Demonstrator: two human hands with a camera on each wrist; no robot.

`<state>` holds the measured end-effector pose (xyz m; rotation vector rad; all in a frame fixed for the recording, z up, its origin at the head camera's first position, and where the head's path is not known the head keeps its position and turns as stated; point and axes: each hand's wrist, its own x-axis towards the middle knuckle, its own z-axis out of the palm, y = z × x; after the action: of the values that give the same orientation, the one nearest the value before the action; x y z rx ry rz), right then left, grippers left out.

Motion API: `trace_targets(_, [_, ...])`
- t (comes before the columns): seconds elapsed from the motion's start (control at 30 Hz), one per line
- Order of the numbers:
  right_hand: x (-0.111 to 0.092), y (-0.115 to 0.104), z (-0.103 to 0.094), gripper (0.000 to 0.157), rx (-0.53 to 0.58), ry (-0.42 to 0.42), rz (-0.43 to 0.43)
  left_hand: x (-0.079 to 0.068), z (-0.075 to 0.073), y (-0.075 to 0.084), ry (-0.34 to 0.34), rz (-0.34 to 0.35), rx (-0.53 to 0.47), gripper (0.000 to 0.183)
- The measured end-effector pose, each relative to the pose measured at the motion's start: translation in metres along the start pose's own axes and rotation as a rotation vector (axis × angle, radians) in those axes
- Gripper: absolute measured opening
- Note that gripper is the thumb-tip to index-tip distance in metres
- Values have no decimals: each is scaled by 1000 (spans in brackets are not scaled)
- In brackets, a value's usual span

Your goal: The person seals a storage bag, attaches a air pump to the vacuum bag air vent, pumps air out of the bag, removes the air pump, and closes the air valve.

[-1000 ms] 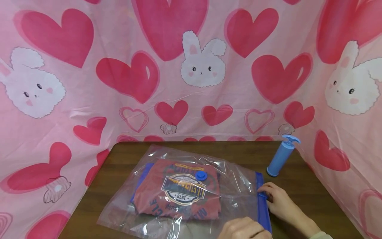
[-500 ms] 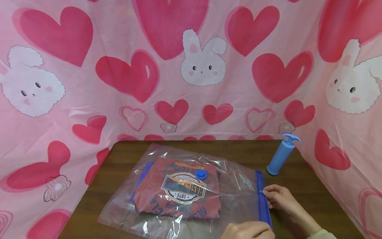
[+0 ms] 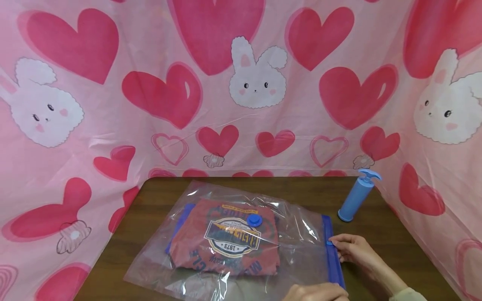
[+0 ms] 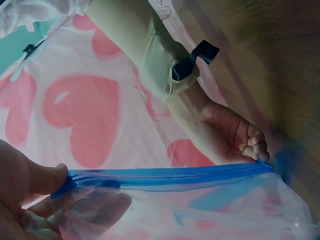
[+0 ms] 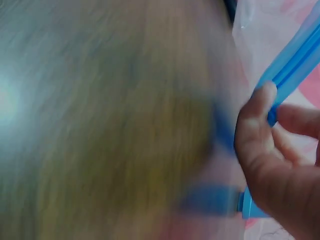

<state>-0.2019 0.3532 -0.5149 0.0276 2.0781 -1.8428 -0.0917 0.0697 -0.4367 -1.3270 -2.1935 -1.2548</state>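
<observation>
Clear bag (image 3: 301, 256) held by its blue strip (image 3: 334, 267), as I view it remotely.
Nearest, the left hand (image 3: 316, 293) clamps thumb and fingers on the strip; beyond, the right hand (image 3: 355, 251) pinches it at a slider (image 3: 329, 243). Leftward, the bag rests on the table (image 3: 388, 234), a folded red garment (image 3: 226, 240) inside beneath a blue valve (image 3: 254, 220); farther off, I see a blue pump (image 3: 355, 198) standing.

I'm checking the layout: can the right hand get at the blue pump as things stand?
Probably yes: the blue pump stands just beyond the right hand with nothing visible between, though it pinches the blue bag edge.
</observation>
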Motion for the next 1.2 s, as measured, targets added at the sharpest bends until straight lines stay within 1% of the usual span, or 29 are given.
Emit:
trace_targets(0.03, [-2,0,-1,24,-14,-19,-8,0,-1,1,0,-14,-22,23])
trace_targets(0.07, [-4,0,0,26,-46,-33,-24,0,-1,1,8,-13,-24,24])
trace_targets(0.1, [-6,0,0,27,-105,-41,-60,0,-2,2,14,-10,-28,25])
trace_targets(0.13, [-8,0,1,28,-189,-30,-118,0,-3,2,18,-5,-31,25])
trace_targets(0.17, [-10,1,3,30,-292,-5,-197,0,-4,2,19,7,-21,25])
trace_targets(0.23, [-12,3,8,34,-554,87,-407,1,-7,2,22,35,-1,26])
trace_targets(0.3, [-12,4,13,44,-819,248,-605,2,-10,2,26,77,28,26])
trace_targets(0.33, [-11,5,15,47,-913,330,-687,3,-11,1,29,98,48,26])
trace_targets(0.37, [-10,6,16,48,-980,388,-756,3,-12,1,33,119,69,26])
trace_targets(0.4, [-9,6,16,50,-1027,429,-816,4,-12,1,39,129,80,26])
trace_targets(0.47, [-6,8,14,49,-1063,467,-904,5,-12,1,41,128,73,26])
trace_targets(0.5, [-3,9,13,47,-1067,471,-944,5,-12,1,40,122,68,26])
trace_targets(0.57, [0,12,11,45,-1052,456,-1012,5,-10,0,43,100,21,25])
trace_targets(0.63, [4,15,8,41,-1030,425,-1074,4,-8,-3,36,100,-6,24])
trace_targets(0.73, [9,19,6,17,-1010,388,-1143,3,-5,-8,7,136,-5,22])
trace_targets(0.77, [11,20,5,17,-1009,375,-1163,2,-4,-10,-10,144,-17,22])
trace_targets(0.83, [13,21,4,37,-1017,355,-1189,2,-4,-11,-42,148,-35,21])
trace_targets(0.87, [14,22,4,47,-1023,348,-1196,2,-4,-12,-47,159,-23,20])
trace_targets(0.9, [14,22,3,51,-1031,341,-1204,2,-4,-12,-49,161,-27,20])
trace_targets(0.97, [15,21,3,52,-1037,326,-1210,2,-4,-13,-36,180,-8,19])
trace_targets(1.03, [16,20,2,53,-1051,317,-1204,3,-4,-14,-11,208,39,18])
trace_targets(1.1, [17,19,2,52,-1056,308,-1196,3,-5,-15,-6,223,33,19])
trace_targets(1.2, [19,16,2,52,-1040,297,-1190,2,-8,-16,-24,241,4,20])
